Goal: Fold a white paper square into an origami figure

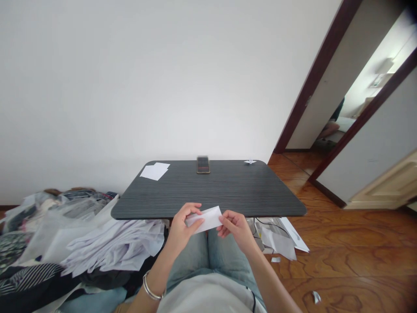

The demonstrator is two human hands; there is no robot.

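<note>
Over my lap at the table [208,191] edge, my left hand [182,226] and right hand [236,226] pinch the folded paper [206,218] ends; light, flimsy, best held by its edges

no readable text, folded white paper [205,218] blank, phone [203,165] screen blurred, loose sheets [154,171] unmarked

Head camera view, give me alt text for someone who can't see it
Both hands, left hand and right hand, hold a folded white paper above the lap, at a dark table bearing a phone and loose sheets.
</note>
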